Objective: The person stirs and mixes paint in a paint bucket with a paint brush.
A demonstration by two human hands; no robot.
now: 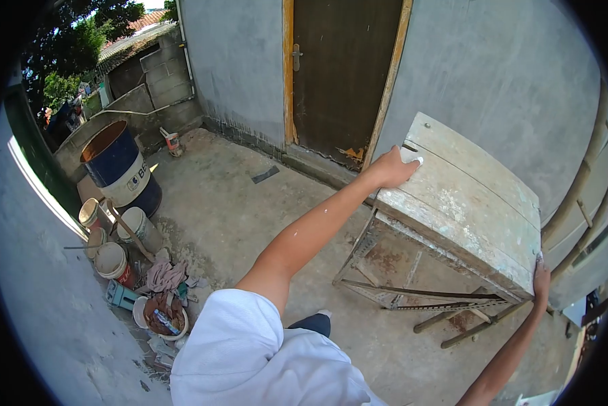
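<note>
A worn work table (466, 196) with a plank top and perforated metal legs stands at right, its pale boards marked with white splotches. My left hand (395, 168) is closed on the left end of the top, near a dark slot in the boards. Something white, perhaps paint, shows at its thumb; I cannot make out more. At the opposite end, my right hand (541, 279) grips the right edge near the front corner, its fingers partly hidden by the boards. Both arms are stretched out.
A brown door (341, 74) is behind the table. Left, a blue and white drum (125, 169) stands near several buckets (112, 260) and a crumpled cloth (165, 276). Wooden poles (578, 176) lean at far right. A dark flat piece (265, 174) lies on the concrete floor.
</note>
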